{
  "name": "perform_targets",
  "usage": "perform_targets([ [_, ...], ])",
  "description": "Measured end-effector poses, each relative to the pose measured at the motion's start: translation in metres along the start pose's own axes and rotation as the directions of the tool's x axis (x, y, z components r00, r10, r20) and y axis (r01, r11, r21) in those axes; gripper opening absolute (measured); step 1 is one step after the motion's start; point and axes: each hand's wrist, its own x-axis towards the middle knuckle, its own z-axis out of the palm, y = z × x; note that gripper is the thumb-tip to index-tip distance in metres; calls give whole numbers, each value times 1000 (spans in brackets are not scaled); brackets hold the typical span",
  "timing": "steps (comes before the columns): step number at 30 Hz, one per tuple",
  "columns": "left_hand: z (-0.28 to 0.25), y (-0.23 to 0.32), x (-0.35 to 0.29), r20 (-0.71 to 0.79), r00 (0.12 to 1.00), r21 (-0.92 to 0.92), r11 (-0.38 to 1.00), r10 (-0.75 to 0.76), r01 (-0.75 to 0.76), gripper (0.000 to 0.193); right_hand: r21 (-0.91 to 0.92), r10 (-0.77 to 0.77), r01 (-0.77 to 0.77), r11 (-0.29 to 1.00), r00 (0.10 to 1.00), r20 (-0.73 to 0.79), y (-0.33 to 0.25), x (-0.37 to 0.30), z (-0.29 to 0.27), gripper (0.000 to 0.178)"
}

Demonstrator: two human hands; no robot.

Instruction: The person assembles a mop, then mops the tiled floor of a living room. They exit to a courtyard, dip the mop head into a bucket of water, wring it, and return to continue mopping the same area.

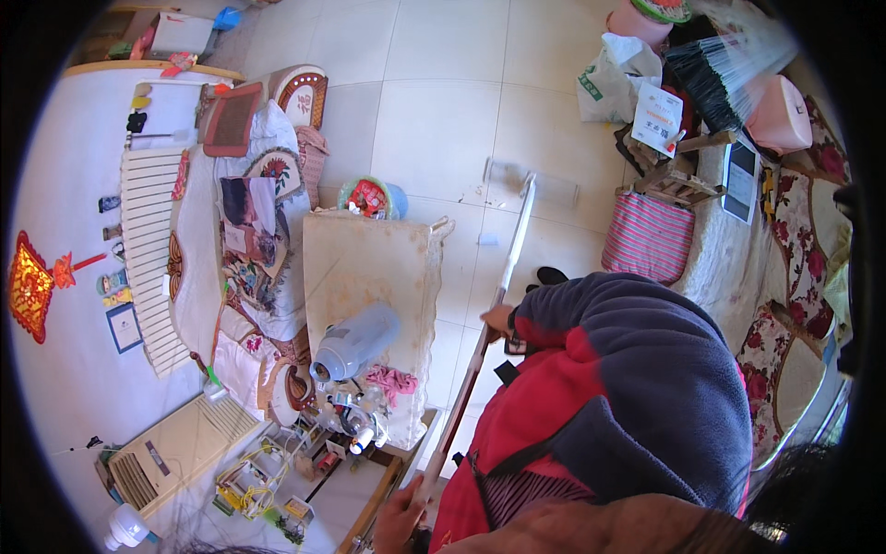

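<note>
A long pale pole (510, 254) with a wide, see-through-looking head (554, 185) slants across the tiles. The head is smeared by motion, so I cannot tell whether it is a broom or a mop. My right hand (498, 319) grips the pole partway down. Nearer the lower edge, my left hand (399, 514) is wrapped round its upper part. Small dark scraps of litter (473, 191) lie by the head's left end, and a pale bluish scrap (487, 239) lies a little nearer.
Left of the pole stands a cloth-covered table (369, 268) with a grey-blue thermos jug (355, 342) and pink cloth (391, 383). A waste bin (395, 198) is behind it. Right are a stool with a striped pink cushion (649, 235) and a white bag (616, 78). A sofa (263, 185) lines the left wall.
</note>
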Motion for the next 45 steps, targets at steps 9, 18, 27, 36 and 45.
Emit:
perform_targets([
  [9, 92, 163, 135, -126, 902, -19, 908, 412, -418, 48, -426, -280, 91, 900, 871, -404, 12, 80, -172, 38],
  [18, 124, 62, 139, -128, 927, -209, 904, 353, -373, 52, -839, -443, 14, 544, 854, -274, 24, 68, -80, 21],
  [27, 179, -259, 75, -222, 875, 41, 901, 430, -432, 52, -896, -345, 192, 401, 937, 47, 119, 23, 232, 17],
  [36, 206, -535, -163, -309, 951, -160, 986, 3, -55, 49, -538, -143, 697, 474, 664, 734, 143, -153, 573, 28],
  [45, 152, -483, -175, -390, 919, 203, 979, 52, 31, 49, -559, -337, 512, 652, 856, 391, 132, -154, 572, 14],
])
